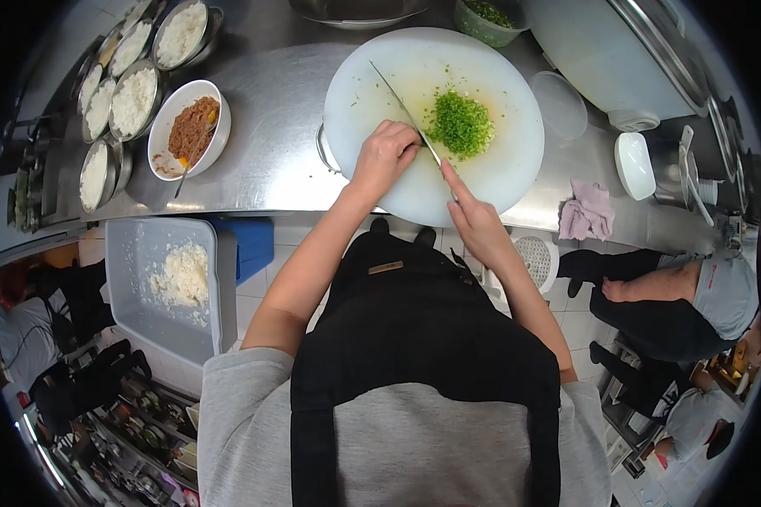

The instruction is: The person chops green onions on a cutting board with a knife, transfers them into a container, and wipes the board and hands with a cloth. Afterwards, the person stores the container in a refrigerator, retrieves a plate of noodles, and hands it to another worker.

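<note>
A round white cutting board (372, 101) lies on the steel counter. On it is a heap of finely chopped green herbs (461, 124), with small bits scattered around. My right hand (475, 218) is closed on the handle of a long knife (397, 95), its index finger stretched along the blade. The blade slants up and left, just left of the heap. My left hand (386, 154) rests at the board's left part with curled fingers against the blade; whatever they might hold is hidden.
Metal bowls of rice (134, 101) and a white bowl of brown mince (162, 135) stand left. A grey bin (127, 296) with rice is below. A pink cloth (585, 211), white dish (634, 165) and clear lid (560, 104) lie right. Other people stand at both sides.
</note>
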The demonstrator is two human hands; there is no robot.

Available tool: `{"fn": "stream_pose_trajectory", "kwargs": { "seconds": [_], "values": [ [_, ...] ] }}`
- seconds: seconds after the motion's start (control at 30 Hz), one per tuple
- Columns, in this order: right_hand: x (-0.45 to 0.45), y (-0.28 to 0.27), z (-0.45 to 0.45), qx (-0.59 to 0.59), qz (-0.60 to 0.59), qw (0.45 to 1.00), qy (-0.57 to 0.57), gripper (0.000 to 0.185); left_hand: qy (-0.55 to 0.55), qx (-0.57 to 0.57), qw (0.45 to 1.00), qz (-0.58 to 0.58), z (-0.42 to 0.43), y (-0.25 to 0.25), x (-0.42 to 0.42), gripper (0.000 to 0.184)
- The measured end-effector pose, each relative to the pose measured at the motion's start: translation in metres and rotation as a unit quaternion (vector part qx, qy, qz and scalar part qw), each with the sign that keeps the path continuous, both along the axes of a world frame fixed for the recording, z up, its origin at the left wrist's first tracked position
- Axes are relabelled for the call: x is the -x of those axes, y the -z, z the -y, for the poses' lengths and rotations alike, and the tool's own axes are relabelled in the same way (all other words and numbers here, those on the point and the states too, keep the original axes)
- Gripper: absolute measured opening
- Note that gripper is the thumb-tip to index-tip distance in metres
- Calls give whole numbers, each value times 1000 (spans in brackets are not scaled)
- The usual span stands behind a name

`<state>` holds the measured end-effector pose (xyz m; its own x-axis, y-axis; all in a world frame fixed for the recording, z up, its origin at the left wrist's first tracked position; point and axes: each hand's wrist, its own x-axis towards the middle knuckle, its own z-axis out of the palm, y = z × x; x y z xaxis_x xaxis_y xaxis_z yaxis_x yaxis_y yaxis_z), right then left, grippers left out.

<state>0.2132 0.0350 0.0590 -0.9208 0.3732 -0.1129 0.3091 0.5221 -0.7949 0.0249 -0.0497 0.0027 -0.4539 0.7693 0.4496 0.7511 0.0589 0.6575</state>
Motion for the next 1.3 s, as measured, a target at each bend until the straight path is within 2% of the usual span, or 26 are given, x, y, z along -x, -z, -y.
{"fn": "stream_pose_trajectory", "kwargs": {
  "seconds": [0.07, 0.23, 0.47, 0.53, 0.63, 0.77, 0.83, 1.03, 1.13, 1.3],
  "values": [
    [7, 2, -3, 22, 27, 999, 14, 59, 8, -1, 1000, 2, 0, 1, -2, 11],
    [0, -9, 2, 20, -29, 999, -7, 58, -1, 6, 1000, 6, 0, -1, -1, 10],
    [12, 4, -2, 28, -17, 999, 2, 58, 7, -6, 1000, 5, 2, 0, 0, 11],
    [19, -18, -4, 140, 83, 985, 54, 58, 8, -1, 1000, 17, 3, -1, 0, 11],
    [18, -36, -8, 200, 174, 957, 120, 58, 14, 9, 1000, 22, 2, -2, 0, 15],
    [4, -17, -8, 113, 73, 988, 74, 58, -6, 11, 1000, 21, 4, -9, -5, 21],
    [1, -21, -1, 105, 61, 991, 53, 58, -47, 0, 999, 21, 8, -9, -7, 24],
    [-9, -9, 8, 27, -29, 999, 11, 58, -58, 21, 997, 34, 8, -3, -4, 17],
    [-9, -7, 7, 42, 12, 999, 14, 58, -57, 9, 998, 36, 6, -3, -6, 11],
    [-8, -4, 7, 19, 2, 1000, 3, 59, -45, 4, 999, 22, 4, 0, -4, 9]
  ]
}}
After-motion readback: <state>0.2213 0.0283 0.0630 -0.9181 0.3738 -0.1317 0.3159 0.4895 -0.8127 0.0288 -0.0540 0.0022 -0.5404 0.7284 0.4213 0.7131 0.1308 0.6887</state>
